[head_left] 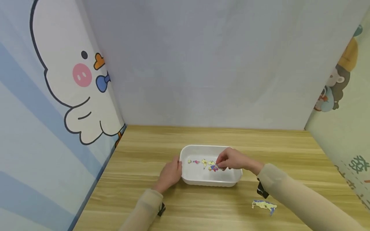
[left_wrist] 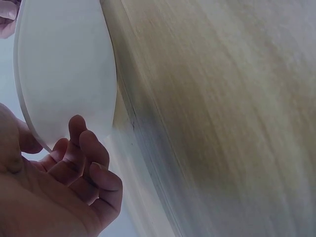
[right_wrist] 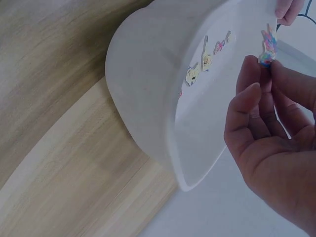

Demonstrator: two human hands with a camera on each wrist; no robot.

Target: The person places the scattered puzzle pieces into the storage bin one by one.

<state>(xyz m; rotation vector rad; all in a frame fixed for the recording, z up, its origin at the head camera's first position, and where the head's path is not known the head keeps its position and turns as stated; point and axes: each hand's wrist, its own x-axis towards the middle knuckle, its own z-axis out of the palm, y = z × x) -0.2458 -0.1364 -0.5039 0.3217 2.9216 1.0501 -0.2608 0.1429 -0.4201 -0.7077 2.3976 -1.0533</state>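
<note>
A white rectangular plastic tub [head_left: 190, 175] stands on the wooden table. My left hand [head_left: 170, 173] grips its left end, the thumb at the rim and the fingers against the outer wall in the left wrist view. Over the tub's right half, my right hand [head_left: 232, 158] pinches a small multicoloured cutout [right_wrist: 269, 47] of blue, pink and yellow between thumb and forefinger. Several small flat cutouts lie in a row on the tub's floor, among them a yellow one [head_left: 204, 162] and a pink one [head_left: 196, 162].
A larger, ragged yellow-and-blue scrap [head_left: 264, 205] lies on the table [head_left: 138, 154] near my right forearm. A plain pale curtain [head_left: 202, 64] hangs behind the table. Printed cartoon panels stand at the left and right sides.
</note>
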